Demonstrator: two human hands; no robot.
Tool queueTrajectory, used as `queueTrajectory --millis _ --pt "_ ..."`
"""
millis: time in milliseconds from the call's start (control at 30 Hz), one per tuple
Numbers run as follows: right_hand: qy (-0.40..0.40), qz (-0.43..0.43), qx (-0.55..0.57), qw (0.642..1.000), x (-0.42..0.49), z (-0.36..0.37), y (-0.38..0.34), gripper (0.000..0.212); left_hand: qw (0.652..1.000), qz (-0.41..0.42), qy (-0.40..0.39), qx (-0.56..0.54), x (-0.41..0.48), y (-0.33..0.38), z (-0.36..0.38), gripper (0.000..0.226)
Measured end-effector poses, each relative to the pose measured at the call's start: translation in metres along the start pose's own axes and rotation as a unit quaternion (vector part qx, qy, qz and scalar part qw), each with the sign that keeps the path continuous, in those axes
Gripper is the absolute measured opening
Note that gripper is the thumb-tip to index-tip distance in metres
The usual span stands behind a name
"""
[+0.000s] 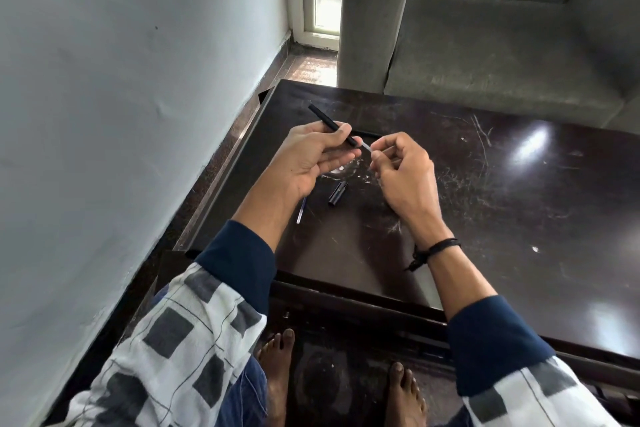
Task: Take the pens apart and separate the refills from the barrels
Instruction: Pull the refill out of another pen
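My left hand (311,156) grips a slim matte black plastic pen barrel (333,125), thumb on top & fingers curled under. The barrel tilts up and away to the left; its far end sticks out past my knuckles, well above the desk. My right hand (401,170) is pinched shut on a thin clear plastic refill (365,148), which pokes out of the barrel's near end. Only a short bit of the refill shows btwn the two hands; the rest is hidden inside the barrel or behind my fingertips. Both hands are held up over the dark glossy scratched wooden desk (485,218), not touching it.

On the desk, just below my hands, lies a short black plastic pen piece (337,194), prob a cap or tip section, can't tell which. To its left, partly under my left wrist, lies a second thin clear refill w/ blue ink (300,213), flat on the desk and apart from the black piece.

Black cord bracelet (436,250) on my right wrist. Grey fabric sofa (502,45) stands behind the desk, pale wall (121,97) to the left.
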State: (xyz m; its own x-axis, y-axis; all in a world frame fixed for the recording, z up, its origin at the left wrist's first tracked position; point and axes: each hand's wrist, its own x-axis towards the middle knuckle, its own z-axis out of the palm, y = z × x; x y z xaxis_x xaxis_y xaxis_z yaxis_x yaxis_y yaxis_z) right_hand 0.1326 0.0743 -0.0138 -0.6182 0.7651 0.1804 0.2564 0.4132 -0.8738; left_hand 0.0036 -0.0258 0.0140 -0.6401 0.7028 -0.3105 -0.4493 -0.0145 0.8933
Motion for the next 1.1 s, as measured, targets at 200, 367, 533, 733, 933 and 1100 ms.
queueTrajectory --millis 200,367,533,733,933,1100 --pt "-0.023 0.012 -0.013 1.0 -0.001 -0.004 -0.002 0.013 1.0 -0.005 0.008 -0.023 0.001 -0.006 0.004 0.013" --pt "-0.031 0.014 -0.003 0.999 -0.005 -0.002 -0.007 0.014 1.0 0.0 -0.004 0.017 0.002 -0.011 0.008 0.01" --pt "-0.039 0.03 0.028 0.998 -0.007 -0.005 -0.01 0.021 0.999 0.008 -0.007 0.031 0.002 -0.01 0.008 0.003" --pt "-0.071 0.06 -0.028 0.995 0.0 -0.012 -0.003 0.009 0.996 0.051 0.07 0.001 0.009 0.0 -0.004 0.007" --pt "-0.083 0.057 0.011 0.995 -0.005 -0.004 -0.003 0.017 0.997 0.033 0.015 0.062 0.003 -0.007 0.007 0.002" --pt "-0.08 0.065 -0.021 0.994 -0.001 -0.01 0.0 0.015 0.995 0.057 0.026 0.08 0.004 -0.01 0.011 0.003"
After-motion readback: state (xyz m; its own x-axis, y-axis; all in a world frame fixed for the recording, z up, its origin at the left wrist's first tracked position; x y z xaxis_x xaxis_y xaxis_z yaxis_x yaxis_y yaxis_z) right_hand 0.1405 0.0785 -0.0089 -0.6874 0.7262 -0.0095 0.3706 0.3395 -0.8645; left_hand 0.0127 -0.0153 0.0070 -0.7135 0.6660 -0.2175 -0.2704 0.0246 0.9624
